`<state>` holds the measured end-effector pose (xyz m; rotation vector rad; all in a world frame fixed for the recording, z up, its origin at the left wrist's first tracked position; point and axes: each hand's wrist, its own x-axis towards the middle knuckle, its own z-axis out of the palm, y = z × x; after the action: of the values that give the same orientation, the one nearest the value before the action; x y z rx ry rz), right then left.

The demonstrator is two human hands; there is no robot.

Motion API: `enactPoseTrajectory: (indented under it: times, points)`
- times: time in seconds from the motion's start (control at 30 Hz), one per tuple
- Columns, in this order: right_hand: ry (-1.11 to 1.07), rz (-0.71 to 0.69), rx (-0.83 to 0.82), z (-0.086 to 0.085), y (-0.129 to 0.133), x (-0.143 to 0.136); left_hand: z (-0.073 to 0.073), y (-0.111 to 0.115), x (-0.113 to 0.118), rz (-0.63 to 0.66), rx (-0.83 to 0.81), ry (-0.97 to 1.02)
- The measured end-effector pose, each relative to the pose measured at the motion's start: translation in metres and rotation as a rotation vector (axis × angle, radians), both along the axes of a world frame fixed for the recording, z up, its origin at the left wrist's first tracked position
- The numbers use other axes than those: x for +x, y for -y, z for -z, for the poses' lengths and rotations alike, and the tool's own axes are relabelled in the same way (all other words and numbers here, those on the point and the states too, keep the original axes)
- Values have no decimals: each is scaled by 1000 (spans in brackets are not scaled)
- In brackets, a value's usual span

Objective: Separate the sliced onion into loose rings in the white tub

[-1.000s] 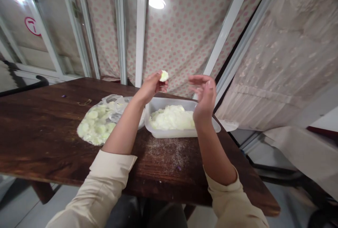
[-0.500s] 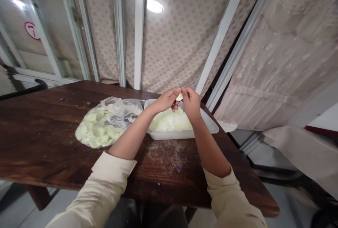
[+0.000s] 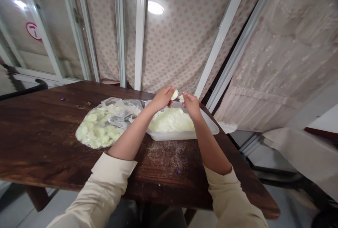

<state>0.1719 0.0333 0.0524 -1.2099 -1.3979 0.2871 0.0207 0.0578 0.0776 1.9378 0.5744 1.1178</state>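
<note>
Above the white plastic tub (image 3: 171, 136), my left hand (image 3: 163, 98) is closed on a pale yellow-white flower head (image 3: 174, 95). Just to its right, my right hand (image 3: 191, 105) pinches a small white tuft, apparently petals (image 3: 181, 98), with a narrow gap between the two pieces. Beneath both hands, a heap of loose pale petals (image 3: 171, 120) fills much of the tub. Left of the tub lies a clear plastic bag (image 3: 120, 117) with several pale greenish-white flower heads (image 3: 99, 131) in it; my left forearm partly covers its right side.
Fine pale crumbs (image 3: 169, 156) and a purple scrap (image 3: 178, 171) lie on the dark wooden table (image 3: 52, 126) before the tub. A loose string or band (image 3: 83, 106) sits beyond the bag. Glass panels with a dotted curtain (image 3: 174, 48) stand behind the table.
My hands have drawn apart. The flower head, earlier pinched between both hands, is now in my left hand, with a white tuft separate in my right.
</note>
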Motion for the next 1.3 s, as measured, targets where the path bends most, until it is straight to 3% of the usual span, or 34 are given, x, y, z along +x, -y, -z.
enactPoseTrajectory:
  times: [0.13,0.3,0.47,0.7,0.83,0.93,1.07,1.17,1.3]
  points:
    - [55,36,-52,2,-2,1,-2,2,-2,-68,67,-31]
    - [210,64,34,4,-5,7,-2,0,-7,-154,160,-98]
    - [258,66,3,7,-7,8,-4,1,-10,-181,166,-122]
    - [590,235,-8,11,-8,6,-2,-1,-9,-222,233,-178]
    - [572,231,-18,10,-8,6,0,-6,-10,-236,269,-213]
    - [466,195,-31,9,-7,6,2,-8,-9,-194,226,-235]
    - [357,130,-9,7,-5,3,6,-4,-4,-18,137,-274]
    - [313,65,34,5,-3,-1,7,2,2,86,180,-285]
    - [320,32,49,3,-1,-3,7,4,6,55,239,-272]
